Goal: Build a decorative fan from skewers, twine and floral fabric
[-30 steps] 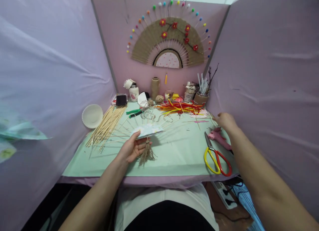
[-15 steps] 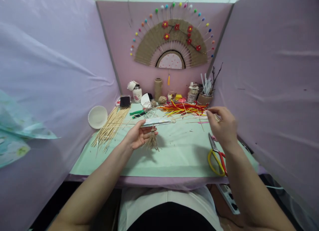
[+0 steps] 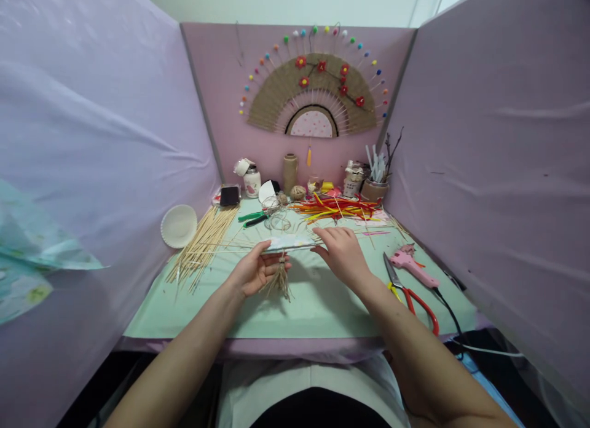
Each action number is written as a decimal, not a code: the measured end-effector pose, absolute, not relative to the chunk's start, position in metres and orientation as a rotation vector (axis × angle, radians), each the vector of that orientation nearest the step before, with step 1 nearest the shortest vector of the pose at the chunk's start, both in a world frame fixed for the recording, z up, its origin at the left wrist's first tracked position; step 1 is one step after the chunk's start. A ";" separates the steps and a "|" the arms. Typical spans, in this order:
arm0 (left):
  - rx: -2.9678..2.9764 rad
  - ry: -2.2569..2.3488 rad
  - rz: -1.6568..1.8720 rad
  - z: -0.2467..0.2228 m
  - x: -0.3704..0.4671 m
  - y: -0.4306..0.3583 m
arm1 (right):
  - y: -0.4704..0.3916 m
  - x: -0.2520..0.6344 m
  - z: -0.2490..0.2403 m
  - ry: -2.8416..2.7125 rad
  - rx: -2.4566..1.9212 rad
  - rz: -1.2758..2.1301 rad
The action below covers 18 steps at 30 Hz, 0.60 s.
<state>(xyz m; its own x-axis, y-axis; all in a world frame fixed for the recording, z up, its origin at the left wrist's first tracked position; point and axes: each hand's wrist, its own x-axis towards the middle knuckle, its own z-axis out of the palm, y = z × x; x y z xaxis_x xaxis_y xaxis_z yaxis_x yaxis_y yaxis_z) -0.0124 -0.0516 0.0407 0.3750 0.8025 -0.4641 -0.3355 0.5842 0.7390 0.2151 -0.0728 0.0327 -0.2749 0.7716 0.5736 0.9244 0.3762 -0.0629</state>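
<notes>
the small fan [image 3: 290,242] with pale flower pattern is held above the green table [image 3: 313,311], between the two hands. the left hand [image 3: 253,271] is grasping it at the left end, with the thumb on top and the fingers below. the right hand [image 3: 343,253] is at its right end, thumb and fingers bent around the thin sticks there; i cannot tell if they are pinched closed. from the small fan hangs a brown tassel [image 3: 279,280]. to the left of the small fan lie many bamboo sticks [image 3: 203,243], and further left is a white dish [image 3: 179,226]. behind it are the pliers [image 3: 252,218] and the red and yellow strips [image 3: 334,208]. to its right are the scissors [image 3: 393,273] and the pink glue gun [image 3: 415,269].
</notes>
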 end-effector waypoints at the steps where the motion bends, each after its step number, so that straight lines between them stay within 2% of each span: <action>1: 0.592 0.920 0.785 0.037 -0.013 -0.051 | -0.072 0.214 0.030 -2.147 -1.483 -0.376; 10: 0.557 0.911 0.805 0.013 -0.014 -0.057 | -0.066 0.202 0.008 -2.243 -1.553 -0.348; 18: 0.544 0.810 0.783 0.002 -0.013 -0.103 | -0.064 0.201 0.001 -2.156 -1.523 -0.367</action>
<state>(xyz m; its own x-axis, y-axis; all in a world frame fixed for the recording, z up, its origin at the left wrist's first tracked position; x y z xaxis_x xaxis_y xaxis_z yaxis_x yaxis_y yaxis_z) -0.0126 -0.1030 0.0023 0.4437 0.7872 -0.4283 -0.4011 0.6018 0.6906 0.2010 -0.0645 0.0009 -0.2718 0.8096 0.5202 0.9362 0.3475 -0.0517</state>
